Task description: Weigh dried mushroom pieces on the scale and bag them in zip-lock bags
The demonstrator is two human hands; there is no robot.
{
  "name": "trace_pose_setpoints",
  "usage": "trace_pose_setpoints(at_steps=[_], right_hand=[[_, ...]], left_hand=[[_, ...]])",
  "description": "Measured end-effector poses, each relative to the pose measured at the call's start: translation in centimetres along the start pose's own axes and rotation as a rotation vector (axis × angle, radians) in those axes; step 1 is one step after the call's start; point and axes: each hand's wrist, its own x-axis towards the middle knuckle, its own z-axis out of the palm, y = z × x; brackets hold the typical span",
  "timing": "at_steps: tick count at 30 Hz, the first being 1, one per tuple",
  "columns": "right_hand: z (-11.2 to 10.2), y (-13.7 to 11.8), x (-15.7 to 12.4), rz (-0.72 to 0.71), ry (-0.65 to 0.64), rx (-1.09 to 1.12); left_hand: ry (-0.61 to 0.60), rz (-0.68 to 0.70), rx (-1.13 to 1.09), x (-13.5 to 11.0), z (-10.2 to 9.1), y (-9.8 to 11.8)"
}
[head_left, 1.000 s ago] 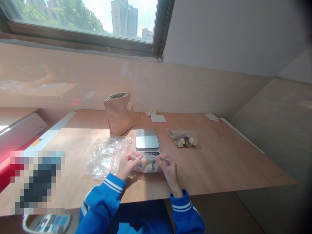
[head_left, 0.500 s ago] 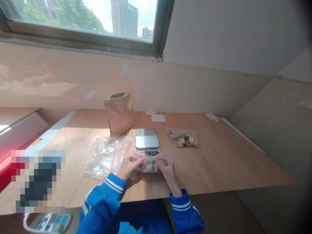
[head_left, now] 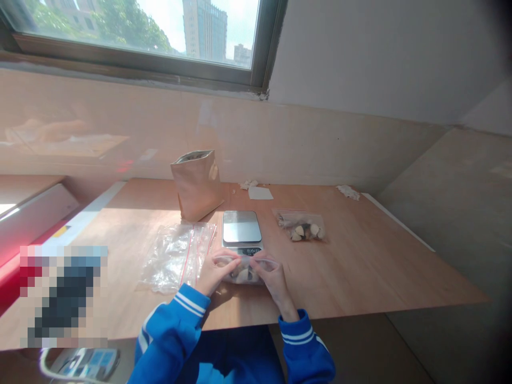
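Observation:
My left hand (head_left: 218, 272) and my right hand (head_left: 272, 274) both pinch the top edge of a transparent zip bag (head_left: 245, 276), holding it just in front of a digital kitchen scale (head_left: 242, 226). Pale and dark nut-like pieces show in the bag's lower part, partly hidden by my fingers. The bag's near side rests at or near the table, and the scale's buttons sit just behind it. Left of my left hand lies a flat, crumpled zip bag (head_left: 176, 258) with a red seal line.
A wooden table (head_left: 340, 256) holds a standing kraft paper pouch (head_left: 197, 186) and a second zip bag of nut-like pieces (head_left: 300, 226). Paper scraps (head_left: 260, 193) lie at the back. A phone (head_left: 80, 364) shows below the near-left table edge. A wall and window stand behind.
My hands have moved closer together along the bag's top edge, and the bag's mouth looks pressed flatter. The other objects on the table have not moved.

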Motion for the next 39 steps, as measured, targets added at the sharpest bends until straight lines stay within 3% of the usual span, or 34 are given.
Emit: trace_pose_setpoints(at_steps=[4,12,24,30,39], right_hand=[[0.2,0.2,-0.1,-0.012,-0.048,-0.007],[0.7,-0.4,-0.2,-0.047,0.019,-0.024],[1.8,-1.1,-0.3,-0.061,0.017,0.003],[2.5,-1.4,-0.4,-0.079,0.098,-0.021],[1.7,-2.0,-0.4,0.092,0.108,0.086]], left_hand=[[-0.037,0.001,-0.01,-0.1,0.1,-0.2],[-0.003,-0.012,-0.013,-0.1,0.4,-0.6],[-0.032,0.012,-0.034,-0.4,0.4,-0.6],[0.044,-0.004,-0.026,-0.6,0.0,-0.1],[0.117,0.027,-0.032,-0.2,-0.4,-0.4]])
